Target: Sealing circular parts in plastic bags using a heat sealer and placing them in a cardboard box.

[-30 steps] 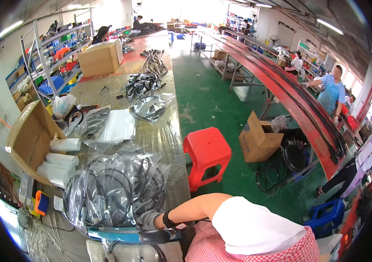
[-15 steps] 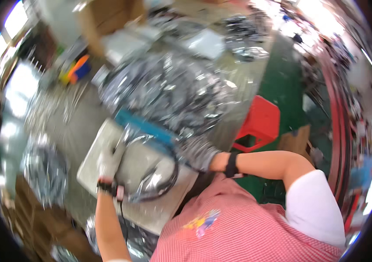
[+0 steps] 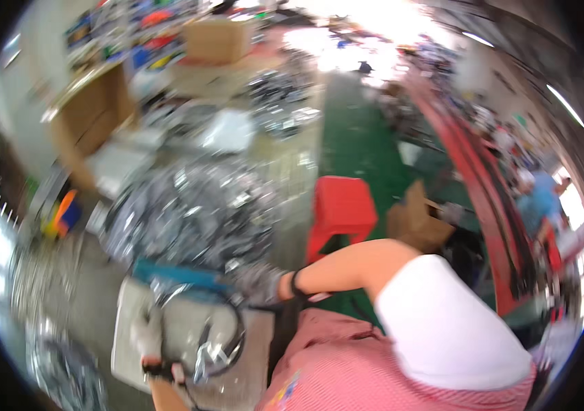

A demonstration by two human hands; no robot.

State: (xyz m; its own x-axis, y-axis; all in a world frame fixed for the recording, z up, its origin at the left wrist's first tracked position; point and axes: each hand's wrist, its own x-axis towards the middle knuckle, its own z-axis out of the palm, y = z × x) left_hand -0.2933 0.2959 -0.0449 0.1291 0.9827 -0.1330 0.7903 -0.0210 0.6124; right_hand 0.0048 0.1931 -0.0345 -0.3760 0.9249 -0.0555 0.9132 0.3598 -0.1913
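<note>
A clear plastic bag (image 3: pixel 204 370) with a coiled black cable (image 3: pixel 241 335) in it lies on a pale flat board (image 3: pixel 254 353). My left hand (image 3: pixel 147 333), in a white glove, is at the bag's left edge, its fingers closed on the plastic as far as the blur shows. My right hand (image 3: pixel 258 282), in a grey glove, is at the right end of a blue strip-like object (image 3: pixel 182 275) along the board's far edge. Motion smears its fingers, so its grip is unclear. Just beyond lies a large heap of plastic-wrapped dark items (image 3: pixel 193 212).
A red stool (image 3: pixel 344 205) stands right of the table, on green floor (image 3: pixel 353 123). An open cardboard box (image 3: pixel 93 113) is at far left, another carton (image 3: pixel 217 41) further back. More bagged items (image 3: pixel 66 370) lie at lower left. A person in blue (image 3: pixel 542 198) is far right.
My view has swung to the right and up, so the board, bag and both hands now appear lower and further left. Both hands stay at the bag and the blue strip.
</note>
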